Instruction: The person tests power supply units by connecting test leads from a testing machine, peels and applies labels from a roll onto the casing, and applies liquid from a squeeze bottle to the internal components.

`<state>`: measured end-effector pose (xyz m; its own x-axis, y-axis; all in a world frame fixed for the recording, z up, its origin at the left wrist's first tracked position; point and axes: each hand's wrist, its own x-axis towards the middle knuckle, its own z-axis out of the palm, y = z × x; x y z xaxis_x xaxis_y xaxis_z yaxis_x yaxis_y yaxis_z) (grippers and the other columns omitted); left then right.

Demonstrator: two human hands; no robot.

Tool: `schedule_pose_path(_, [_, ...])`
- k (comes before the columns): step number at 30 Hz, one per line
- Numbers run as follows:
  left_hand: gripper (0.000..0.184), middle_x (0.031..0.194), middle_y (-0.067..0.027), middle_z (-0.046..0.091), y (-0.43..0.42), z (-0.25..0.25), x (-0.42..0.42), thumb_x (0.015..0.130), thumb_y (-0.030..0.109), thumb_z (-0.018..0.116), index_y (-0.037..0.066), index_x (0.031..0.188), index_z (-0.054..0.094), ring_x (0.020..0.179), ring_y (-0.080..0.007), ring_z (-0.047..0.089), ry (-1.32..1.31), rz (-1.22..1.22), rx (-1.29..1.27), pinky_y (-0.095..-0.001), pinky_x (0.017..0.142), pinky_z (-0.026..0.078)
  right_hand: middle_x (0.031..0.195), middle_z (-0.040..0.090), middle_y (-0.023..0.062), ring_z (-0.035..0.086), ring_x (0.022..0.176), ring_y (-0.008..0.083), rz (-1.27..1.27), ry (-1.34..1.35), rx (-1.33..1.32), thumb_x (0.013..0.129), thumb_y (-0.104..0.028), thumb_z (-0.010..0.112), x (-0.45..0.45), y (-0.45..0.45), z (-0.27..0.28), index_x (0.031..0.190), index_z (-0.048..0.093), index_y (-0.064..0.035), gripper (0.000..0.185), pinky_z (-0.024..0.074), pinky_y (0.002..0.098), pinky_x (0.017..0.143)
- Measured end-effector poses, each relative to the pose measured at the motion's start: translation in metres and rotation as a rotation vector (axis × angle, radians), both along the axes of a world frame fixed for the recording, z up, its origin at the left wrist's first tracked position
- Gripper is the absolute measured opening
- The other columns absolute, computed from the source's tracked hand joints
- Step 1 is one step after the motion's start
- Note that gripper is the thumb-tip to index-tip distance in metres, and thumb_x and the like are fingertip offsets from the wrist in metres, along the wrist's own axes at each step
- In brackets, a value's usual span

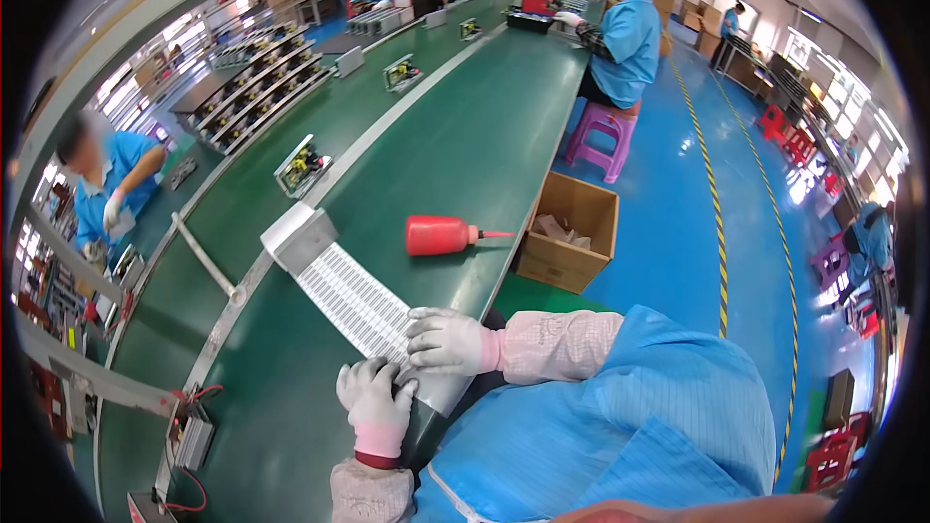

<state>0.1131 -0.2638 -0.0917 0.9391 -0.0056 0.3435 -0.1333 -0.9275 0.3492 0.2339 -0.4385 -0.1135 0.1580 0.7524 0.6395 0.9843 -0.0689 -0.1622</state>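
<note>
Left hand [377, 409] and right hand [448, 341], close together, touched the label sheet's [356, 300] near end on the counter [455, 126]; whether they gripped it was unclear.

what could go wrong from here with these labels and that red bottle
The red bottle lies on its side with its spout pointing at the bench edge, so it might leak or, if knocked, roll and perhaps drop towards the open cardboard box.

The gloved left hand and right hand are both at the near end of the label sheet, so a label could stick to a glove or the sheet could crease.
</note>
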Motion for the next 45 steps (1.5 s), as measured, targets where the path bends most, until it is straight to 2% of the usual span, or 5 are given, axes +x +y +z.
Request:
schedule_pose_path(9, [0.038,0.108,-0.0079,0.062,0.004,-0.003,-0.002,0.072,0.036,0.070,0.007,0.097,0.068,0.105,-0.0262,0.050,-0.044,-0.002,0.052,-0.0431,0.105,0.027,0.092,0.062,0.0023,0.057,0.092,0.0229,0.023,0.229,0.064,0.075,-0.019,0.067,0.001,0.005,0.006,0.081,0.066,-0.0103,0.010,0.0449,0.0373,0.090])
schedule_pose_path(13, [0.032,0.103,-0.0088,0.063,0.010,0.016,-0.003,0.074,0.028,0.069,0.004,0.095,0.068,0.096,-0.0254,0.055,-0.098,-0.069,0.054,-0.0381,0.096,0.037,0.088,0.063,0.0052,0.058,0.081,0.0228,-0.030,0.620,0.267,0.073,-0.015,0.068,0.015,0.008,0.015,0.080,0.068,-0.0064,0.011,0.0476,0.0322,0.076])
schedule_pose_path(18, [0.021,0.096,-0.0096,0.064,0.026,0.037,0.001,0.078,0.015,0.066,0.001,0.093,0.067,0.083,-0.0222,0.058,-0.007,0.117,-0.542,-0.0308,0.080,0.045,0.085,0.063,0.0076,0.058,0.076,0.0219,-0.156,0.686,0.358,0.073,-0.012,0.069,0.033,0.005,0.005,0.084,0.070,-0.0041,0.014,0.0467,0.0304,0.069])
schedule_pose_path(23, [0.014,0.089,-0.0096,0.065,0.049,0.003,0.004,0.080,0.005,0.062,-0.002,0.092,0.067,0.073,-0.0190,0.058,-0.094,0.152,-0.639,-0.0263,0.067,0.046,0.087,0.063,0.0069,0.057,0.075,0.0194,-0.209,0.688,0.301,0.075,-0.011,0.069,0.030,0.001,0.003,0.085,0.070,-0.0041,0.012,0.0463,0.0283,0.070])
schedule_pose_path(45, [0.017,0.086,-0.0097,0.065,0.044,0.008,0.002,0.081,0.004,0.061,-0.002,0.095,0.067,0.073,-0.0192,0.059,-0.048,0.148,-0.615,-0.0269,0.068,0.047,0.082,0.061,0.0060,0.055,0.067,0.0180,-0.118,0.597,0.285,0.079,-0.010,0.069,0.020,-0.005,-0.002,0.089,0.070,-0.0035,0.012,0.0450,0.0266,0.062])
